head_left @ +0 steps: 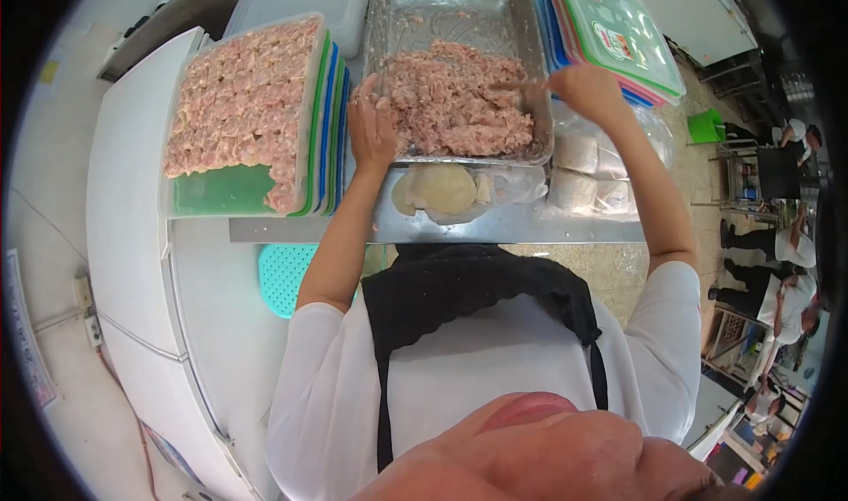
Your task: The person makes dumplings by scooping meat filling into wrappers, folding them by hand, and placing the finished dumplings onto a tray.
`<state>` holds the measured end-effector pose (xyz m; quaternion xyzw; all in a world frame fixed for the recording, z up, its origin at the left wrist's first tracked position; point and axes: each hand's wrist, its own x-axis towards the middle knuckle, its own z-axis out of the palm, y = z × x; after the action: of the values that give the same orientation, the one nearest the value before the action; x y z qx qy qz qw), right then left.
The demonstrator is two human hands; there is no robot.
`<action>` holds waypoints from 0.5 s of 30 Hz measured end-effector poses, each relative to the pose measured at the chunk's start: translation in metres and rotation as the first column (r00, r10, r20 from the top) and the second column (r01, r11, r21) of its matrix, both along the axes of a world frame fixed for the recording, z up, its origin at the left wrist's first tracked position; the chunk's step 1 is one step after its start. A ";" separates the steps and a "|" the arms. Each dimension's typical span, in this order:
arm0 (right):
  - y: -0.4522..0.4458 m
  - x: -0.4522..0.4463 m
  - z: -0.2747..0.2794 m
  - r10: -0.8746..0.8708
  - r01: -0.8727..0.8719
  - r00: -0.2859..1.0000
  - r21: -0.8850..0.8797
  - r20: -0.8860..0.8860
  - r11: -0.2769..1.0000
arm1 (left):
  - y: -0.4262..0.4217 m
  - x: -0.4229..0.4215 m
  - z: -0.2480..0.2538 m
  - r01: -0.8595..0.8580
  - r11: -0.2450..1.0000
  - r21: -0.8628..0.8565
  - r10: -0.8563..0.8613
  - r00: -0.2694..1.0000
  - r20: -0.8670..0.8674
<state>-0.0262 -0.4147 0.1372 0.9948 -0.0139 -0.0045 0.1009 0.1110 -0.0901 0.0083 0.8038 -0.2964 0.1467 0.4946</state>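
At the left, a plastic container of uncooked meat dumplings tops a stack with green and blue edges; its near side shows bare green base. The dumplings look soft, moist and easily squashed, so they would best be lifted lightly around their sides.

Just beside that stack, the left hand is at the metal tray's left side, back of the hand up, fingers close together and pointing forward, the forearm rising from near the body. I cannot tell whether anything is in its palm.

The minced meat lies in the metal tray, heaped over the middle and near part. It looks sticky, slippery and dense, likely to cling to whatever scoops it; the tray itself seems rigid and heavy when loaded, best taken by its opposite rims. In front of it are round dough wrappers, thin and floppy by their look, likely to tear unless picked up by the edge.

The right hand is closed around a thin utensil that points left over the meat, the arm reaching forward above wrapped packs and beside stacked lidded containers
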 end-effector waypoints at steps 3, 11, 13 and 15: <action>-0.040 0.030 -0.034 0.029 -0.019 0.989 -0.077 0.142 0.997 | 0.000 0.001 -0.002 0.005 0.995 -0.099 -0.005 1.000 0.008; 0.081 0.084 -0.091 0.175 -0.185 0.977 0.081 0.117 0.979 | 0.001 -0.002 -0.001 0.027 0.983 -0.184 -0.033 0.999 -0.028; 0.090 0.078 -0.083 0.193 -0.203 0.971 0.068 0.139 0.977 | 0.000 0.000 0.001 0.037 0.981 -0.190 -0.045 0.998 -0.038; 0.097 0.061 -0.080 0.208 -0.220 0.972 0.112 0.114 0.969 | -0.001 -0.001 0.002 0.033 0.982 -0.187 -0.041 0.999 -0.035</action>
<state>0.0349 -0.3180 0.0571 0.9938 0.0887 0.0560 0.0381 0.1097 -0.0909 0.0100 0.7509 -0.2866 0.1490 0.5761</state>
